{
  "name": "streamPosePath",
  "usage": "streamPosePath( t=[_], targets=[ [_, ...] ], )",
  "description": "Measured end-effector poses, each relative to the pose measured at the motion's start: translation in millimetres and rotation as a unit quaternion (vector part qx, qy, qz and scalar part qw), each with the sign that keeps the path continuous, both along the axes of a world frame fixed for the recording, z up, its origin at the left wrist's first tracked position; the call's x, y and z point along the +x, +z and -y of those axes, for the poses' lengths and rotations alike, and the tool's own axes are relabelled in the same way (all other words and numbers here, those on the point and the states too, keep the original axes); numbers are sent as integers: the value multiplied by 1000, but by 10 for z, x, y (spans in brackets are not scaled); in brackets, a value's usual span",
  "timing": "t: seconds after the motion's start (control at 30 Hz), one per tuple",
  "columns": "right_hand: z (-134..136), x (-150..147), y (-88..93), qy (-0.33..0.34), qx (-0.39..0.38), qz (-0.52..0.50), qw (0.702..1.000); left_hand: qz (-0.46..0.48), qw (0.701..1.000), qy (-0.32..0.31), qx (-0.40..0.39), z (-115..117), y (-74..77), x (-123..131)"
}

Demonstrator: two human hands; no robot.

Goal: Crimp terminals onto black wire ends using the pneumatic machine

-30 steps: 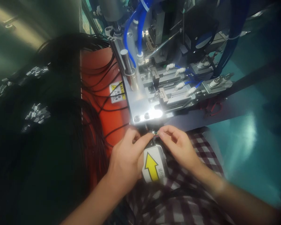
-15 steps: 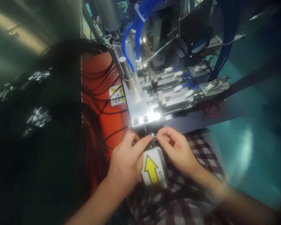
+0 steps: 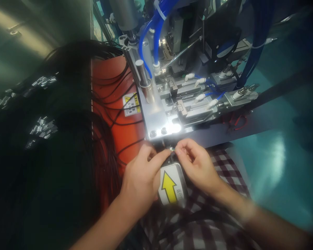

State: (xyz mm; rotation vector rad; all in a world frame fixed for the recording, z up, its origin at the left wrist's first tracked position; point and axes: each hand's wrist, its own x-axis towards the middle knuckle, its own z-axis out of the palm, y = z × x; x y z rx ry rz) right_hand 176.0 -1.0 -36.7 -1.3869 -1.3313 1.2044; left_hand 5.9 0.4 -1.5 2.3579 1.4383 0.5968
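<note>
My left hand (image 3: pixel 141 173) is closed in a pinch, its thumb and forefinger pressed on a small cable end (image 3: pixel 171 149) with fine whitish, reddish and greenish wires. Facing it, my right hand (image 3: pixel 198 163) pinches at the tips of those thin wires, its other fingers curled in. Details between the fingertips are too small to make out. Both hands meet just in front of the silver machine plate (image 3: pixel 153 119). Below the fingertips lies a white label with a yellow arrow (image 3: pixel 169 187).
Black cables (image 3: pixel 104 139) run over an orange panel (image 3: pixel 126 135), which bears a warning sticker (image 3: pixel 131 104). Bundles with shiny metal ends (image 3: pixel 43 128) lie at left. Pneumatic cylinders (image 3: pixel 195 104) and blue hoses (image 3: pixel 158 31) fill the machine. A checkered cloth (image 3: pixel 229 166) covers my lap.
The view has shifted slightly, so the machine sits a little farther right and higher. Both hands keep their pinch, with the right fingers barely moved at the wires.
</note>
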Motion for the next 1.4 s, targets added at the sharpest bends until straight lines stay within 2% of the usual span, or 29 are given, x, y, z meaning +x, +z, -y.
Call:
streamPosePath(
  t=[0.17,0.33,0.73,0.9,0.97,1.03,1.1,1.2,1.27,1.4],
  targets=[
    [-16,27,12,18,22,27,999,1,1000,0,-3,-7,-15,-2],
    [-34,77,70,44,48,98,993,-12,1000,-1,-8,-3,-5,-8],
    [-114,130,175,86,164,258,948,-15,1000,-8,-7,0,-18,-16],
    [-112,129,169,91,54,164,981,-20,1000,-6,-1,1,-4,-8],
    [-101,119,174,84,62,177,979,-22,1000,-6,2,0,3,-5],
    [-87,112,168,72,103,215,968,-22,1000,-7,4,-1,8,-5],
    [-76,112,139,63,96,200,973,-23,1000,-7,4,-1,7,-9],
    [-68,128,75,47,-21,79,996,-27,1000,-5,-3,0,-3,-15],
    [-65,138,56,36,-83,10,996,-26,1000,-5,-5,0,-9,-16],
    [-59,116,111,23,-109,-22,994,-20,1000,-2,0,0,-14,-4]
  ],
)
